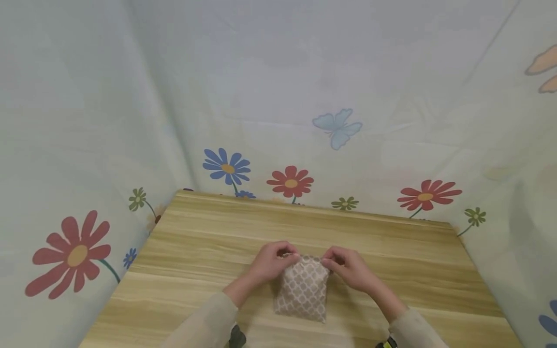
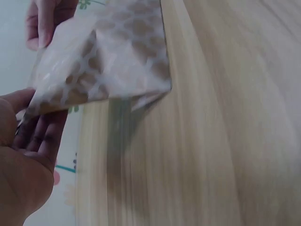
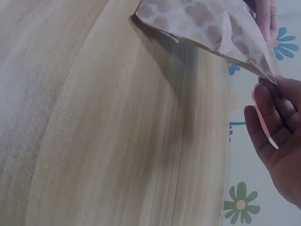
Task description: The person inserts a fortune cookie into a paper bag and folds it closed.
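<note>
A tan paper bag (image 1: 303,290) with a white lattice pattern is held up off the wooden table at its far edge. My left hand (image 1: 274,261) pinches the bag's upper left corner between thumb and fingers. At the upper right corner, my right hand (image 1: 349,267) has the same kind of pinch. In the left wrist view the bag (image 2: 117,52) looks creased, and its lower corner stands near the tabletop. The right wrist view shows the bag's edge (image 3: 211,49) drawn out toward the right fingertips. What the bag contains, if anything, is hidden.
The wood-grain table (image 1: 196,241) spreads out around the hands. Pale curtains (image 1: 270,96) printed with flowers and butterflies hang behind it and at both sides. A dark object (image 1: 237,337) shows by the left sleeve, and a black and yellow one (image 1: 386,343) by the right.
</note>
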Tool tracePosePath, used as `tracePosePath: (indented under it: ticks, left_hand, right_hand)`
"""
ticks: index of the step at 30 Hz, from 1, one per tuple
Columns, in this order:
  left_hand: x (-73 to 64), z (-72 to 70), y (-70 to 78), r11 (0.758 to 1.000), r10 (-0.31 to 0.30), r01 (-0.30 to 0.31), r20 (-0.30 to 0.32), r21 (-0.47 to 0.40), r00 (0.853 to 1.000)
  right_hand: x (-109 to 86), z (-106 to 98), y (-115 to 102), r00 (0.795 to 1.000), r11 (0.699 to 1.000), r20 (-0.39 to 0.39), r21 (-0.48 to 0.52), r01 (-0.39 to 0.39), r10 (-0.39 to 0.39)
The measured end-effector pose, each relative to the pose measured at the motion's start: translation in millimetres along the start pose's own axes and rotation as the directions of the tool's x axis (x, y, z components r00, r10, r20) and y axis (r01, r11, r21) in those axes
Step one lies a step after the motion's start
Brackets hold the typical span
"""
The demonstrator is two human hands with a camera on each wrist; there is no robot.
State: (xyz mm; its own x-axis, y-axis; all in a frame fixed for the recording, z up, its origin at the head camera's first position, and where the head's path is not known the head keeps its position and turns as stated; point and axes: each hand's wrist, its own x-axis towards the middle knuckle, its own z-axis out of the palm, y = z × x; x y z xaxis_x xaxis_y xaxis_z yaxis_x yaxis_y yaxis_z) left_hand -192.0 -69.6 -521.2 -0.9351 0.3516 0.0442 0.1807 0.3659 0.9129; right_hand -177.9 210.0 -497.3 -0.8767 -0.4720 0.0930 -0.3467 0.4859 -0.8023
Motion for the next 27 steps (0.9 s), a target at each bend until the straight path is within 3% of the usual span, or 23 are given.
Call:
tracePosePath:
  ticks: [7, 15, 27]
  left_hand:
    - [-0.4, -18.1, -1.3, 0.993, 0.014, -0.022, 0.068, 0.113, 0.998]
    - [10.5, -5.0, 13.3, 0.988, 0.074, -0.096, 0.181, 0.118, 0.981]
    - [8.8, -19.7, 8.8, 0.988, 0.055, -0.079, 0.179, 0.131, 0.982]
  right_hand:
    - [1.7, 3.5, -1.7, 1.0, 1.0, 0.018, 0.018, -0.001, 0.001]
    - [8.1, 10.6, -9.8, 0.999, 0.999, 0.051, -0.03, 0.02, -0.018]
    - [8.0, 10.2, -9.3, 0.999, 1.0, 0.033, -0.012, -0.008, 0.008]
